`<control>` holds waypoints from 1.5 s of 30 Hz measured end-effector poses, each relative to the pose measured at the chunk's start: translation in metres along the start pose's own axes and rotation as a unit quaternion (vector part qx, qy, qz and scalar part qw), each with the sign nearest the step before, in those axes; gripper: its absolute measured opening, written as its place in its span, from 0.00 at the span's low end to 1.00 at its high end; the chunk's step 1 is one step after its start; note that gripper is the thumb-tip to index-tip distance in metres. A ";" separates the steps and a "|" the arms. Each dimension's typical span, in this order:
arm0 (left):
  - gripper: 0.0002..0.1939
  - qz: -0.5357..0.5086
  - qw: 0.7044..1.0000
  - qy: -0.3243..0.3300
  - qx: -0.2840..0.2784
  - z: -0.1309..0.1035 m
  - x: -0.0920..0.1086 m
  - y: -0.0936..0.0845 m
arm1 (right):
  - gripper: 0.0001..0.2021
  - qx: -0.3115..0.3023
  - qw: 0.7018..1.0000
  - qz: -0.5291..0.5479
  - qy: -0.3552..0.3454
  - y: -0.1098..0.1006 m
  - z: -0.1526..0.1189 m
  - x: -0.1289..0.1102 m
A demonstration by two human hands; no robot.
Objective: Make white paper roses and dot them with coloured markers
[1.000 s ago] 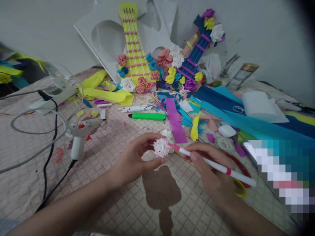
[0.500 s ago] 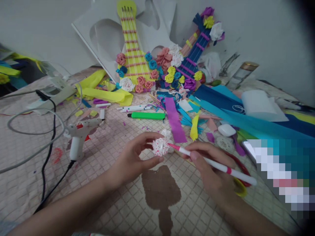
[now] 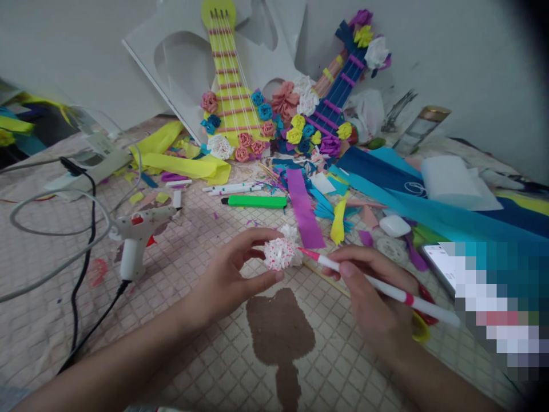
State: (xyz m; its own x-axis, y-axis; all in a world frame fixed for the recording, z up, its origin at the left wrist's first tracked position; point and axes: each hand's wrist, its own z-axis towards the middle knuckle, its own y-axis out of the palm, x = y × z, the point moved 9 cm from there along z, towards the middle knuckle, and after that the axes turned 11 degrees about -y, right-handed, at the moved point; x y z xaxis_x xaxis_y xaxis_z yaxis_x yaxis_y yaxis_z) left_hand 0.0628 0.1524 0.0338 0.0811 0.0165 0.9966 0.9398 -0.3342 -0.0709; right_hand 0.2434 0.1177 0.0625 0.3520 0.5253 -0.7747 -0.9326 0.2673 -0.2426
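Note:
Between the thumb and fingers of my left hand (image 3: 234, 277) is a white crepe-paper flower (image 3: 278, 254) dotted with pink specks. More white petals show behind it. My right hand (image 3: 380, 297) grips a white marker (image 3: 392, 290) with a pink tip and a pink band. Its tip points left at the flower, a small gap from the petals. Under my hands lies a brown, guitar-like shape (image 3: 281, 329) on the quilted cloth. Beyond my fingers rest a green highlighter (image 3: 257, 201) and a purple paper strip (image 3: 303, 212).
At left stands a glue gun (image 3: 139, 232) with its black cord, near a power strip (image 3: 86, 171). A yellow paper guitar (image 3: 234, 86) and a blue one (image 3: 338, 97) lean at the back. Blue crepe paper (image 3: 412, 200), scraps and a phone (image 3: 440, 266) lie at right.
My right hand has drawn the marker slightly to the right, so its tip has come away from the flower. The left hand keeps the flower almost in place.

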 end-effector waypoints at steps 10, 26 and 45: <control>0.18 0.035 0.999 0.014 -0.003 -0.001 0.002 0.002 | 0.04 -0.011 1.000 0.002 0.018 0.002 0.001 -0.001; 0.19 0.037 0.999 0.018 -0.008 -0.001 0.004 0.004 | 0.04 -0.036 0.999 -0.027 -0.016 0.004 0.003 -0.010; 0.19 0.033 0.999 0.031 -0.023 -0.002 0.004 0.009 | 0.04 -0.058 0.997 -0.053 -0.008 0.007 0.002 -0.012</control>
State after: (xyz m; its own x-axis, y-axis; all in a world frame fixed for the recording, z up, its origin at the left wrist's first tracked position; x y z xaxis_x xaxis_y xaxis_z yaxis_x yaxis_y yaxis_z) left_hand 0.0708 0.1478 0.0369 0.1211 -0.0656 0.9905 0.9169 -0.3748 -0.1369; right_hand 0.2329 0.1146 0.0713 0.4495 0.5117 -0.7322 -0.8927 0.2268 -0.3895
